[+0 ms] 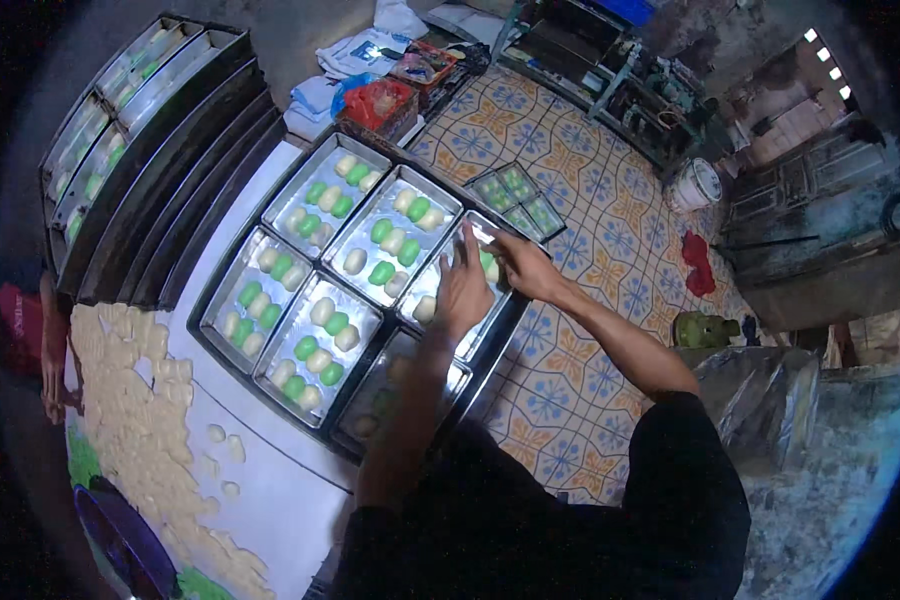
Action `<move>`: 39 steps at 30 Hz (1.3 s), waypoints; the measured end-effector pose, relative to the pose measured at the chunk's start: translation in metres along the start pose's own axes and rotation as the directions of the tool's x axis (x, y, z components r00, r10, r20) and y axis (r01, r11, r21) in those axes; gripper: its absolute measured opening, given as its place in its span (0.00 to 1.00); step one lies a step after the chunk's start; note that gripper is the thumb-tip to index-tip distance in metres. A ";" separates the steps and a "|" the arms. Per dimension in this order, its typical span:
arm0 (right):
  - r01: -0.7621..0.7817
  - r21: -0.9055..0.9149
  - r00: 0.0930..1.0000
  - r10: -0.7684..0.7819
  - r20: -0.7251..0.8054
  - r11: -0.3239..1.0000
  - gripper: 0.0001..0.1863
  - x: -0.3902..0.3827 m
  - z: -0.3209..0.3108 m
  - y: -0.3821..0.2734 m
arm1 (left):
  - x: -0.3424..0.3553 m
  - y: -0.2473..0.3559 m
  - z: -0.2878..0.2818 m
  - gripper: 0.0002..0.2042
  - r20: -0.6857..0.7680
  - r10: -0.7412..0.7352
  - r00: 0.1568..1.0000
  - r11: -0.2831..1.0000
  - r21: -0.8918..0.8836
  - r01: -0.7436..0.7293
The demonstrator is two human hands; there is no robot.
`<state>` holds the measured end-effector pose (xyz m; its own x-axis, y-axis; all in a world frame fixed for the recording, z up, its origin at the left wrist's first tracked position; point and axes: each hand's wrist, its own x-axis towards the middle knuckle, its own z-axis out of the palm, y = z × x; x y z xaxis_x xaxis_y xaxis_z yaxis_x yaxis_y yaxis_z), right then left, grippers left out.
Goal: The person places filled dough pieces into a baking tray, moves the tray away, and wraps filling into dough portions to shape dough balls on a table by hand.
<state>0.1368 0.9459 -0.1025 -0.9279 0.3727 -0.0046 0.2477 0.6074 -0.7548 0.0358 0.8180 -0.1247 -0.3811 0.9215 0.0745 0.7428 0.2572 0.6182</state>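
My left hand (464, 292) is over the right-hand tray (477, 338) of a large dark pan (202, 338), its fingers stretched out. Facing it, my right hand (526, 268) reaches over the tray's right side, with fingers bent round a green dough ball (489, 266). My fingers partly cover the dough there. A pale dough ball (425, 309) sits in the same tray, left of my left hand. Other square metal trays in the pan hold short rows of green and white dough balls (381, 231). My left forearm hides part of the nearest tray.
Stacked dark pans (185, 165) stand at the left. Flattened pale dough (135, 400) covers the white table (270, 470), near a purple basin (125, 540). Another person's hand (54, 385) shows at the left edge. More filled trays (518, 200) lie on the tiled floor (580, 300).
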 end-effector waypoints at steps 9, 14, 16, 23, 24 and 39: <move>0.061 -0.387 0.946 -0.177 -0.271 0.920 0.25 0.039 -0.043 0.025 | -0.193 0.028 -0.105 0.24 -0.791 -0.581 0.194 0.769 -0.455 0.449; 0.079 -0.284 0.996 -0.065 0.056 0.956 0.29 0.094 -0.015 0.046 | -0.289 -0.073 -0.050 0.25 -0.623 -0.769 0.142 0.536 -0.507 0.675; 0.116 -0.284 0.992 -0.097 0.082 0.952 0.29 0.101 -0.006 0.057 | -0.266 -0.053 -0.049 0.20 -0.561 -0.821 0.105 0.433 -0.493 0.754; 0.053 -0.292 0.984 -0.101 -0.149 0.955 0.21 0.067 -0.007 0.044 | -0.259 -0.007 -0.042 0.14 -0.722 -0.683 0.112 0.430 -0.273 0.861; 0.075 -0.230 0.974 -0.120 -0.190 0.970 0.19 0.062 -0.010 0.046 | -0.269 -0.006 -0.034 0.14 -0.735 -0.668 0.115 0.450 -0.277 0.849; -0.122 0.038 0.946 0.128 -0.298 0.992 0.12 -0.087 -0.180 0.260 | -0.157 0.193 0.127 0.18 -0.680 -0.721 0.135 0.537 -0.425 0.729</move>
<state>0.3320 1.1980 -0.1803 -0.7629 0.6395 0.0947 0.3486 0.5302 -0.7729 0.3092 0.7598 -0.1165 -0.9610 -0.2591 0.0964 -0.1128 0.6858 0.7190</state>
